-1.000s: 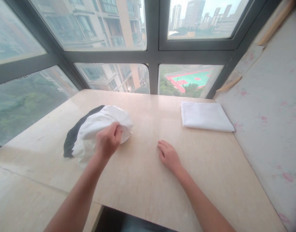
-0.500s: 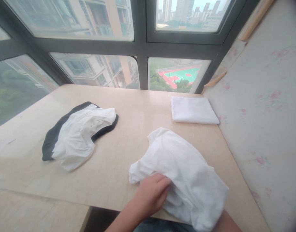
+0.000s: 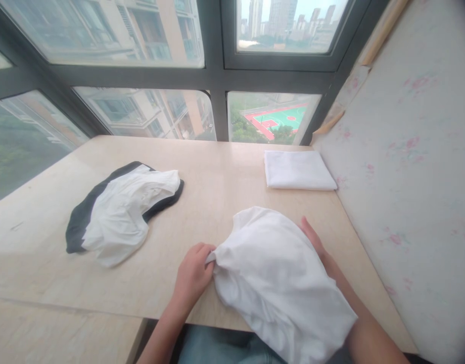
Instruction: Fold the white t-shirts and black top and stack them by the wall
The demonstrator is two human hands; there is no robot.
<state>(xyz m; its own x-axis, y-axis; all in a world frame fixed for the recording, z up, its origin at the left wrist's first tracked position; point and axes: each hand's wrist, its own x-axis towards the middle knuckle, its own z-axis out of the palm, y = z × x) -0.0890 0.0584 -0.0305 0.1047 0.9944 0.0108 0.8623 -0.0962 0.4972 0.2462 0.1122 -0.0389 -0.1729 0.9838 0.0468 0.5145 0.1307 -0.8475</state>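
Observation:
A rumpled white cloth garment [image 3: 278, 273] lies bunched near the front of the table, its lower part hanging over the edge. My left hand [image 3: 196, 268] is closed on the garment's left corner, pinching a bit of fabric between thumb and fingers. Along the garment's upper right side rests my right hand [image 3: 313, 237]. One stretched finger shows past the fabric, and the rest of that hand is partly hidden by the cloth. Which kind of garment it is, I cannot tell.
On the left of the table [image 3: 202, 202] a white garment [image 3: 122, 212] lies on a black one [image 3: 77, 227]. A folded white cloth [image 3: 298, 171] sits at the back right, near the flowered wall [image 3: 407, 202]. Windows [image 3: 268, 119] rise behind the table.
My left hand has moved left and away from me, from the garment's near middle to its left corner. My right hand has come into view at the garment's right side.

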